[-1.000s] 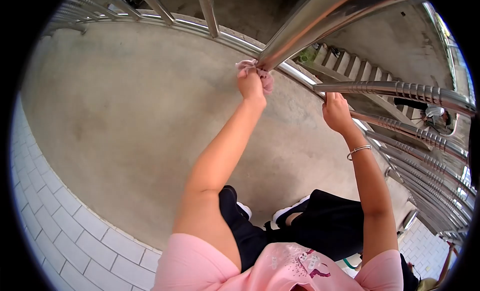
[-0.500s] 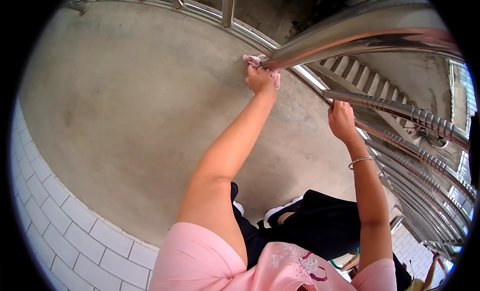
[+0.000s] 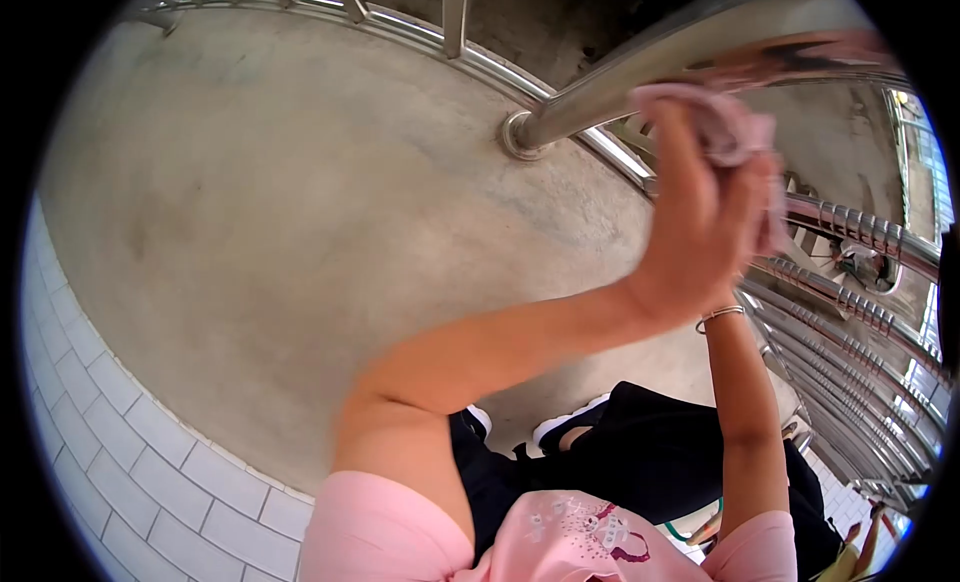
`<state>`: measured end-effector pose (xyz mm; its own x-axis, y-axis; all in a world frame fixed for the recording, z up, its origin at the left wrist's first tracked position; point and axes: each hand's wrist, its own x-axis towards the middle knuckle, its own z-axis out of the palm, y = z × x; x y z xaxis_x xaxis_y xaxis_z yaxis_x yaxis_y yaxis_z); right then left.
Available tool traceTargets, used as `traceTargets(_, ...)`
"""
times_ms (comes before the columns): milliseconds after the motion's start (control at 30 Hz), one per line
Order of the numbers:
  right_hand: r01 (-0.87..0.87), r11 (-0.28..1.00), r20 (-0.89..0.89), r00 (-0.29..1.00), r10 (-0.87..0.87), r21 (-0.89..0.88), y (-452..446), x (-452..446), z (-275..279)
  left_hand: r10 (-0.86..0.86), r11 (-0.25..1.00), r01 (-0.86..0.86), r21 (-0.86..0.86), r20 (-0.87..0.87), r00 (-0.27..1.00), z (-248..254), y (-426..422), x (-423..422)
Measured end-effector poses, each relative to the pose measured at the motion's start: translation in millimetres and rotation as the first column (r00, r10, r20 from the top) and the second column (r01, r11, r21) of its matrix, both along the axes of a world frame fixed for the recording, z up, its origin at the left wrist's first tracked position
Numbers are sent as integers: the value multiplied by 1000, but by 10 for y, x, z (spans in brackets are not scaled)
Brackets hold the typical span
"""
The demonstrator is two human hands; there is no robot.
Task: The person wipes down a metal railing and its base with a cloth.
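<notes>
My left hand [image 3: 690, 227] is raised with its fingers closed around a crumpled pink cloth [image 3: 725, 122]. The cloth lies in front of the thick, shiny metal post [image 3: 600, 87] of the railing; blur leaves unclear whether it touches the metal. A round base collar [image 3: 518, 140] joins that post to the floor. Behind my left hand, my right hand [image 3: 722, 302] is almost wholly covered; only the wrist end and a silver bracelet [image 3: 718, 316] show, beside the railing's thinner bars [image 3: 860, 307]. Its fingers are hidden.
Grey concrete floor [image 3: 270, 202] stretches to the left, bordered by white tiles [image 3: 150, 437]. A low metal rail [image 3: 400, 27] runs along the far edge. My shoes [image 3: 570, 422] stand close to the railing. Concrete stairs, partly covered, lie beyond the bars.
My left hand has moved up and right with the cloth, from the post's foot to higher along it. The base collar is now uncovered. My right forearm has hardly moved.
</notes>
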<state>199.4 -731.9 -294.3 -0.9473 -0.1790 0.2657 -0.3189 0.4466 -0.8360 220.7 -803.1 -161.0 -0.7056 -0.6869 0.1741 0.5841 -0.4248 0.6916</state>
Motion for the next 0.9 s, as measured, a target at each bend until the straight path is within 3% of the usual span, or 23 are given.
traceTargets(67,-222,953,-64,969,240,205,352,-216,12,-49,970,67,235,-82,995,322,69,-31)
traceTargets(133,-392,863,-78,896,436,318,658,-497,16,13,990,-7,139,-47,999,238,62,-49)
traceTargets(233,-575,699,-47,757,652,426,842,-712,-17,-129,962,170,214,-193,973,-72,-85,38)
traceTargets(267,-589,646,-9,735,678,485,879,-721,-33,-171,952,205,227,-160,972,-216,-134,102)
traceTargets(300,-534,542,86,760,645,649,889,-712,38,64,998,-59,-38,169,983,-114,-212,227)
traceTargets(333,-471,404,166,786,595,784,855,-710,117,107,993,-115,31,192,975,-174,-267,260)
traceTargets(367,-449,424,158,810,565,787,849,-708,99,151,979,-176,99,217,965,-277,-321,295)
traceTargets(400,-426,441,151,832,534,790,847,-700,76,2,981,-29,193,138,990,-392,-459,409)
traceTargets(467,-408,443,141,841,522,798,849,-673,77,224,974,-214,-70,430,875,-927,-605,391)
traceTargets(533,-384,468,99,845,525,796,828,-658,82,-25,963,-128,235,554,832,-1043,-674,381)
traceTargets(567,-385,465,108,849,517,797,828,-653,79,-23,965,-124,232,546,837,-1085,-612,330)
traceTargets(600,-375,470,97,852,515,799,837,-647,73,148,986,-167,-15,546,825,-1031,-490,257)
traceTargets(633,-377,451,111,851,513,809,838,-654,66,318,942,-210,-261,498,807,-946,-397,199)
traceTargets(667,-379,432,125,851,510,818,842,-662,65,321,940,-213,-265,485,814,-866,-336,197)
traceTargets(733,-384,430,151,862,484,817,849,-681,25,406,866,-241,-438,335,850,-505,-269,236)
traceTargets(800,-405,392,142,822,551,826,929,-717,-93,557,723,-414,-553,111,823,-93,-214,165)
traceTargets(867,-350,511,92,882,463,785,809,-610,58,707,342,-640,-688,-260,658,248,-322,-36)
traceTargets(900,-439,536,161,858,487,721,768,-590,183,756,174,-706,-687,-366,543,379,-389,-176)
